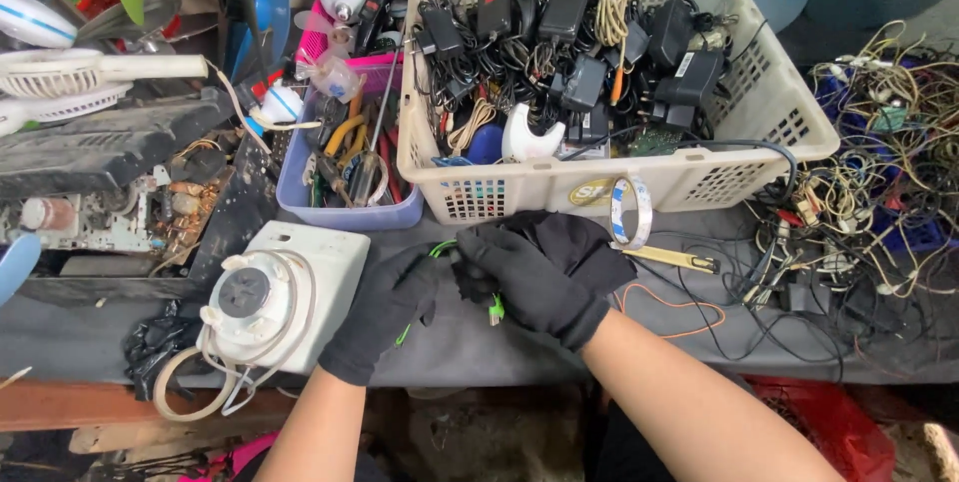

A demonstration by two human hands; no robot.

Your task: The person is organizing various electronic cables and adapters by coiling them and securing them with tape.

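Left of the fingers: white fan motor housing (270, 302) on the grey bench top (479, 352), cream cord looped beneath it. Beyond the fingers, up-left: lavender tool bin (345, 214) with pliers and screwdrivers. Left hand (385, 312), black-gloved, fingers curled closed on a thin green cable (440, 247); one short loop showing above the knuckles, another stretch trailing below the palm. Right hand (534, 277), black-gloved, fingers clenched over the same cable plus a fold of black cloth (574, 242); green plug end (495, 314) hanging just under the fingertips. Cable located between both hands, touching both, raised off the bench. Beyond the fingers: cream slotted basket (699, 177) packed with black power adapters. Right of the fingers: orange wire (679, 304), then a tangled wire heap (879, 182). Progress, judged: cable picked out and gripped, mostly hidden inside the gloves; whether coiled or untangled, cannot tell. Not yet placed in any container.
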